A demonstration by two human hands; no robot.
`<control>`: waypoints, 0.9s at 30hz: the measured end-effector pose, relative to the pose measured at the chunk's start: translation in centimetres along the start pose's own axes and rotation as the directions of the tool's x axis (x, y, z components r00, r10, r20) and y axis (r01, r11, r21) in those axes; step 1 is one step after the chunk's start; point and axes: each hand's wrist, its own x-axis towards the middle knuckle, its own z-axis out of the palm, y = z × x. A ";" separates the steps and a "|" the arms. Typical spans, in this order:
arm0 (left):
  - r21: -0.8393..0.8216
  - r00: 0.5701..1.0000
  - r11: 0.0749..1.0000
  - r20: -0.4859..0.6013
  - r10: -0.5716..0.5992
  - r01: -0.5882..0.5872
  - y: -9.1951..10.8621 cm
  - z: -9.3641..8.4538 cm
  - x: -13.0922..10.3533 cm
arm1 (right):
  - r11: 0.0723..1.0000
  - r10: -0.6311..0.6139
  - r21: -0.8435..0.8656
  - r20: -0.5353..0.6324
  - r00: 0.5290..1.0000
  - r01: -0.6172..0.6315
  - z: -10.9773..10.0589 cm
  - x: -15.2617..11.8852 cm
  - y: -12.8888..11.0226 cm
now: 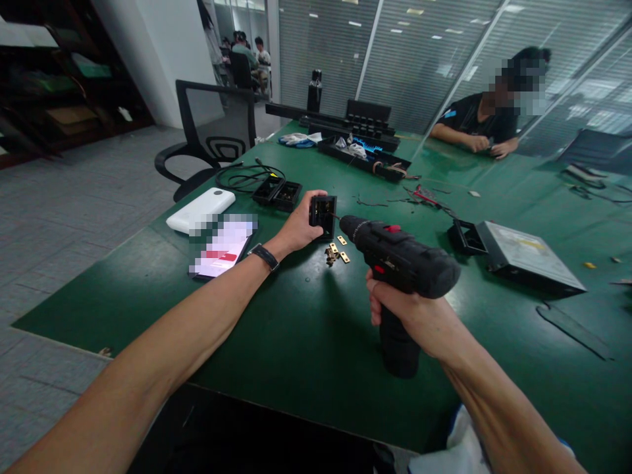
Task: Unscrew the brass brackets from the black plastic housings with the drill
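My left hand (302,227) grips a small black open-faced box (323,214), tilted up on its side with its inside turned to the right. Brass-coloured bits show within the box. In my right hand (402,306) is a black cordless drill (402,253) with red accents, my fingers wrapped round its handle. The drill's thin bit points left at the box's open face; whether its tip touches anything is too small to tell. Several small brass plates (342,241) with holes lie on the green table (276,329) just below the box.
A phone (222,253) and a white power bank (201,209) lie left. Black boxes (277,192) and a cable sit behind my left hand. A metal-cased unit (533,257) stands right, beside a black frame (467,237). A black tray (365,158) is farther back; a person (476,125) sits across.
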 end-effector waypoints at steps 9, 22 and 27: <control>-0.012 1.000 1.000 0.001 0.006 -0.006 -0.3 0.0 0.1 | 0.999 0.028 0.018 -0.011 1.000 -0.028 0.1 0.0 0.4; -0.008 1.000 1.000 -0.002 -0.002 0.002 -0.3 0.0 0.1 | 0.998 0.042 0.048 -0.023 0.999 -0.041 0.3 0.0 0.2; -0.015 1.000 1.000 -0.004 -0.017 0.017 -0.2 0.0 0.1 | 0.999 -0.035 -0.004 -0.003 0.999 0.035 0.0 0.2 0.3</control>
